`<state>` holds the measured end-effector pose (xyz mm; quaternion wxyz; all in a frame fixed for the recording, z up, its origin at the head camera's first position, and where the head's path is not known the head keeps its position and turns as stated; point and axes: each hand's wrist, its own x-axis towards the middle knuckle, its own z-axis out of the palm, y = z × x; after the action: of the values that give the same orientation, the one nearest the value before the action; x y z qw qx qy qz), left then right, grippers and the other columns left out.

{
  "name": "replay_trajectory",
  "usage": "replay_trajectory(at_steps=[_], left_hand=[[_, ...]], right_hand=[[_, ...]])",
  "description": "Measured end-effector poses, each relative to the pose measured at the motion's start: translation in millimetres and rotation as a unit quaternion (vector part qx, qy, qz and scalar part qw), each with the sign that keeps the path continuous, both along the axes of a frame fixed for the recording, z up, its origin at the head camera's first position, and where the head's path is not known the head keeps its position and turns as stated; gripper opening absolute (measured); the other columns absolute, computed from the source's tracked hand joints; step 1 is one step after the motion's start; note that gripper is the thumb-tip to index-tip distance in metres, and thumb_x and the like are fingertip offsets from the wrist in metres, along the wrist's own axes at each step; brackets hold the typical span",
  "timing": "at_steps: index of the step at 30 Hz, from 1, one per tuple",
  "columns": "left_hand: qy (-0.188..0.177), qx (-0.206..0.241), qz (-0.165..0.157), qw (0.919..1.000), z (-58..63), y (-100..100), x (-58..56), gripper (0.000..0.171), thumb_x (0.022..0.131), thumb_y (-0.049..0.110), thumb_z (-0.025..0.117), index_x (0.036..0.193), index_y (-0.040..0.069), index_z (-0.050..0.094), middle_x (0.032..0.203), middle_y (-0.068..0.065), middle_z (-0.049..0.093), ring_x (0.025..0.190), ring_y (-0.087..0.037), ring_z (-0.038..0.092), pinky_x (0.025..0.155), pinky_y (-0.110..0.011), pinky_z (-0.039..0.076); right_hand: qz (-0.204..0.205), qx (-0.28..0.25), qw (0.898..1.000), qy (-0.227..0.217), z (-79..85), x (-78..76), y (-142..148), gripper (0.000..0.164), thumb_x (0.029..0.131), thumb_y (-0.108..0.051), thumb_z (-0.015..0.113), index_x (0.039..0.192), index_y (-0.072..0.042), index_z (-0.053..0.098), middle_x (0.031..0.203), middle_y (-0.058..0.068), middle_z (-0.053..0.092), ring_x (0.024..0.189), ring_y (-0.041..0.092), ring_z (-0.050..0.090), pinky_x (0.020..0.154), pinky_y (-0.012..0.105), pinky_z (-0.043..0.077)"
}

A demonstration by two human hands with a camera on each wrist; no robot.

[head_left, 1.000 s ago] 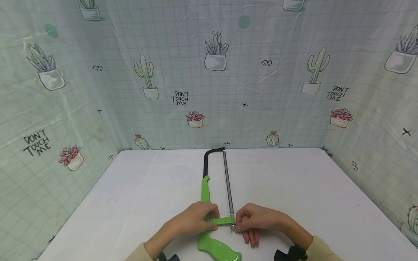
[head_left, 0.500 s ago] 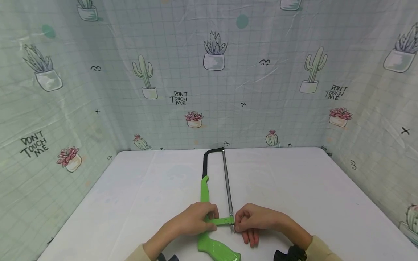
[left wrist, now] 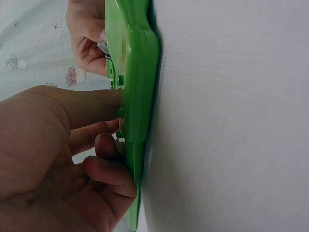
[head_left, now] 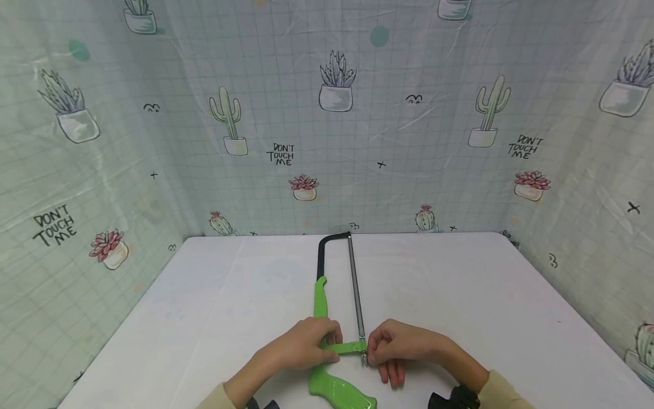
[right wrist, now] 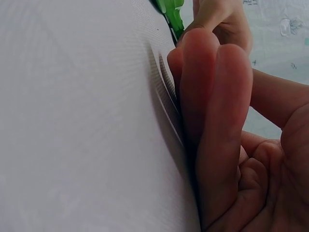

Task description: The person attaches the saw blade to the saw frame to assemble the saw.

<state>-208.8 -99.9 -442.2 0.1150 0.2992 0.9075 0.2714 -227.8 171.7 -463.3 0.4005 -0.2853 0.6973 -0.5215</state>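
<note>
A hacksaw (head_left: 341, 391) with a green handle and a black front frame lies flat on the white table. Its grey blade (head_left: 356, 289) runs along the right side. My left hand (head_left: 306, 343) grips the green frame above the handle, thumb and fingers around the cross arm. At the blade's near end, thumb and index finger of my right hand (head_left: 401, 343) pinch a small metal wing nut (head_left: 364, 359). The left wrist view also shows the wing nut (left wrist: 103, 47) at those fingertips. In the right wrist view, other fingers (right wrist: 224, 106) of that hand extend along the table; the nut is hidden.
The white table (head_left: 245, 295) extends around the saw on both sides. Behind it and at both sides hangs a cactus-print curtain (head_left: 378, 125). Dark wrist-worn devices (head_left: 455, 397) show at the bottom edge.
The wing nut has turned slightly and now shows a narrower side. Both hands and the hacksaw stay in nearly the same place; the head view shifts a little.
</note>
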Motion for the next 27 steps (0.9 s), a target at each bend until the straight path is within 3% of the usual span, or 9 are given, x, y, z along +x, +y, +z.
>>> replay_trajectory(at_steps=[6,13,15,21,27], left_hand=[[0.003,-0.001,0.001,1.0,-0.6,-0.1,-0.4,0.016,0.087,0.027,0.081,0.098,0.023,0.071,0.088,0.014,0.063,0.082,0.0,0.054,0.075,-0.021,0.047],[0.004,0.0,0.0,1.0,-1.1,-0.4,-1.0,0.016,0.087,0.026,0.081,0.099,0.023,0.071,0.089,0.014,0.064,0.082,0.0,0.055,0.074,-0.021,0.047],[0.004,-0.001,0.0,1.0,-0.9,-0.4,-1.0,0.016,0.087,0.026,0.081,0.099,0.023,0.071,0.089,0.014,0.064,0.082,0.0,0.054,0.074,-0.021,0.046],[0.003,-0.001,-0.001,1.0,-0.8,-0.7,-1.5,0.016,0.087,0.026,0.081,0.099,0.023,0.071,0.089,0.014,0.064,0.081,0.0,0.054,0.074,-0.021,0.046],[0.002,0.0,-0.003,1.0,-1.1,-1.1,-2.6,0.016,0.087,0.026,0.081,0.099,0.023,0.07,0.089,0.014,0.064,0.081,0.0,0.054,0.075,-0.021,0.046]], right_hand=[[0.003,0.001,1.0,-0.002,0.1,-1.4,1.0,0.011,0.096,-0.01,0.065,0.1,0.0,0.066,0.075,0.032,0.069,0.052,0.007,0.068,0.048,0.022,0.053],[0.001,0.006,1.0,0.004,1.2,-1.2,0.1,0.018,0.097,-0.016,0.065,0.1,0.002,0.068,0.084,0.052,0.06,0.051,0.007,0.068,0.047,0.022,0.052],[-0.005,0.011,1.0,0.009,1.6,-0.9,-0.8,0.022,0.098,-0.02,0.064,0.098,0.002,0.069,0.08,0.046,0.063,0.05,0.007,0.067,0.047,0.022,0.052],[-0.027,0.029,0.999,0.015,2.2,0.6,-4.5,0.029,0.1,-0.03,0.064,0.093,-0.003,0.071,0.065,0.005,0.071,0.048,0.006,0.066,0.046,0.021,0.051],[-0.037,0.033,0.999,0.017,2.7,2.4,-6.5,0.027,0.099,-0.03,0.066,0.09,-0.005,0.07,0.062,0.001,0.07,0.047,0.005,0.065,0.045,0.02,0.05]])
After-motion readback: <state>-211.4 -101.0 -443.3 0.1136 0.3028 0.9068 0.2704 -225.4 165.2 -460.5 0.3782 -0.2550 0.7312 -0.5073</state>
